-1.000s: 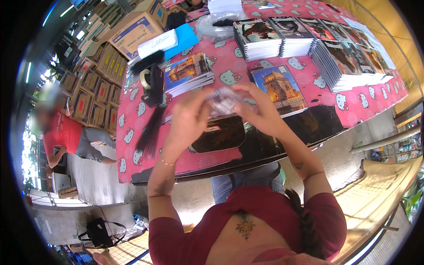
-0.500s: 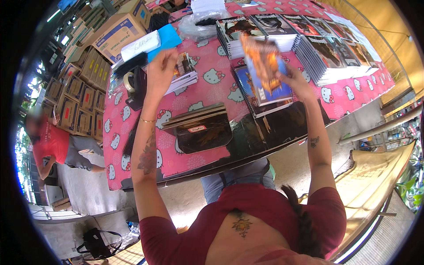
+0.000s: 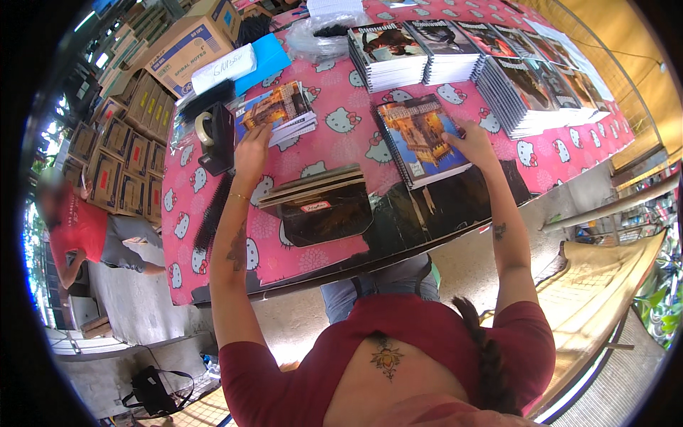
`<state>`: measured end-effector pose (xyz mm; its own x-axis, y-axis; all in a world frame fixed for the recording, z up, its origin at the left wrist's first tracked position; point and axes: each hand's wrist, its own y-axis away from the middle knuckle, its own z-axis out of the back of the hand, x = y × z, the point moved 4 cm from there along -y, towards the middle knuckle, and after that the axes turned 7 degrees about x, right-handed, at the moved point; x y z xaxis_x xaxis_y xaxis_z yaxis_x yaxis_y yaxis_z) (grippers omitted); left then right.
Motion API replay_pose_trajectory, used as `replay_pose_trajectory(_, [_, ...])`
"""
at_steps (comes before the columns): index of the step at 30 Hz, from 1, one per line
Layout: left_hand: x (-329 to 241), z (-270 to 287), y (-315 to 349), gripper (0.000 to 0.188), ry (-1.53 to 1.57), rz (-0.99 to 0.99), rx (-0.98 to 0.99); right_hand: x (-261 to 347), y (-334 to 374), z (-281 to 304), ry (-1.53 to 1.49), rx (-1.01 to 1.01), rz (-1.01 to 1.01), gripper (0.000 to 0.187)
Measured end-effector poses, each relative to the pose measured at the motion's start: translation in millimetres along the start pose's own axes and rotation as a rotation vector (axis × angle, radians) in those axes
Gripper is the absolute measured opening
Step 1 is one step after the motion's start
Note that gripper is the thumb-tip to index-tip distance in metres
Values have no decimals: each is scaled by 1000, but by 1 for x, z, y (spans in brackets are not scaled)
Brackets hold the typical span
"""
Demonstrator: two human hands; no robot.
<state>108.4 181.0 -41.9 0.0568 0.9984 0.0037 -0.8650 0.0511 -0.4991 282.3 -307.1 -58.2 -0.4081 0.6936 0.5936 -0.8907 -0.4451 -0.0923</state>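
Note:
A spiral notebook (image 3: pixel 420 139) with a picture of a lit building on a blue ground lies at the middle right, its black coil along the left side. My right hand (image 3: pixel 472 142) grips its right edge, thumb over the cover. To the left, a small stack of booklets (image 3: pixel 281 107) bears a similar picture. My left hand (image 3: pixel 254 149) is at its lower left corner, fingers closed together on the top one's edge. A black tape dispenser (image 3: pixel 219 139) stands just left of that hand. Between my forearms sits a dark box-like holder (image 3: pixel 324 213) with thin boards in it.
Stacks of spiral notebooks (image 3: pixel 516 96) fill the far right of the pink patterned table (image 3: pixel 313 267). A blue sheet (image 3: pixel 267 60), a white packet (image 3: pixel 224 70) and a clear plastic bag (image 3: pixel 320 39) lie at the back. Cartons (image 3: pixel 188 60) and a person in red (image 3: pixel 82 228) are at left.
My right hand has lowered the picture-covered piece it held in the air onto the notebook at right. My left hand has come down to the corner of the left stack.

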Motion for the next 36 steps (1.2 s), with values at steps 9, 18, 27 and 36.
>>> replay_pose_trajectory(9, [-3, 7, 4, 25, -26, -42, 0, -7, 1, -3, 34, 15, -7, 71])
replay_pose_trajectory(18, [-90, 141, -47, 21, -102, -85, -325, 134, 32, -24, -477, -84, 491, 86])
replay_pose_trajectory(27, [-179, 194, -27, 24, 174, -241, -101, 166, 66, -99, -1052, 322, 193, 37])
replay_pose_trajectory(36, [-166, 173, 10, 32, 70, -121, 33, 183, 64, -111, -1104, 239, 334, 43])
